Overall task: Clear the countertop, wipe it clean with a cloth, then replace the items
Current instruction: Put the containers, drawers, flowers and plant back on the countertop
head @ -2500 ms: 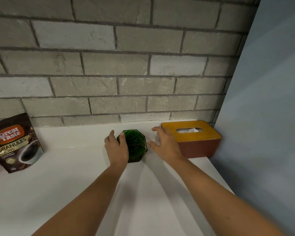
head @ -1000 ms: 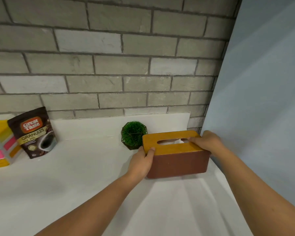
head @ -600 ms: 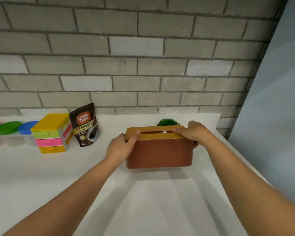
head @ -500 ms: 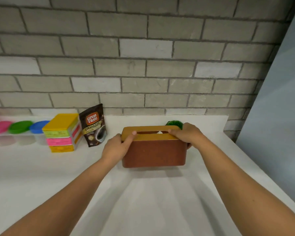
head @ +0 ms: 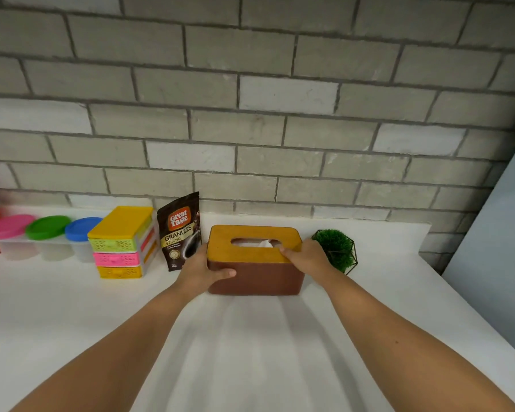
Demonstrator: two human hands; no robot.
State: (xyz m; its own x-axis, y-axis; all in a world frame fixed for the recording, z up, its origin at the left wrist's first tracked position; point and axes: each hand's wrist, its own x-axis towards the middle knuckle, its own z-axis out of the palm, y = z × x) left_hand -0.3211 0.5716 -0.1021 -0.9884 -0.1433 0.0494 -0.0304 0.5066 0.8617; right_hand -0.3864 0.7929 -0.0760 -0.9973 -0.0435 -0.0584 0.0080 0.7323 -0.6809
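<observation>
Hands (head: pixel 199 273) (head: pixel 308 254) gripping one tissue box (head: pixel 259 276), one plant (head: pixel 336 248), three tubs (head: pixel 48 228)

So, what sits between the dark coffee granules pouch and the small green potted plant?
The brown, yellow-lidded tissue box, gripped by left hand and right hand; head view.

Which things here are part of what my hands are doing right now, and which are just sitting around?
In use: tissue box, gripped by left hand and right hand; countertop.
Sitting by: coffee pouch, small plant, stacked drawers, three lidded tubs.
</observation>
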